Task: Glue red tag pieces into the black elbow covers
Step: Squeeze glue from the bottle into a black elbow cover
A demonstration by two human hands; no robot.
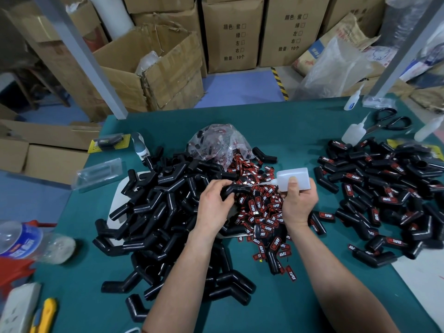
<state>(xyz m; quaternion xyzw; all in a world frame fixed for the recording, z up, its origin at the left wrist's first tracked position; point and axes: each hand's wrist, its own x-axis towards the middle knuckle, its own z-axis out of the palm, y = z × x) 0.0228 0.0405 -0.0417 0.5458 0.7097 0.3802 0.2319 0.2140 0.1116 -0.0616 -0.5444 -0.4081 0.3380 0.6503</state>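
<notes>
My left hand (215, 200) curls its fingers round a black elbow cover (236, 189); my right hand (299, 203) grips the glue bottle (290, 177), nozzle toward the cover. Green table (300, 116), cardboard boxes (234, 32) behind.

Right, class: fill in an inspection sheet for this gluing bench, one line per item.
Surface: green table mat, crowded.
Job's things: untagged black elbow covers heaped left; red tag pieces centre; tagged covers right.
Clutter: scissors, spare glue bottles, water bottle, utility knife.
Grips: left hand holds one elbow cover; right hand grips glue bottle, nozzle at that cover.
Cables: nothing seen.
Surroundings: cardboard boxes behind.
</notes>
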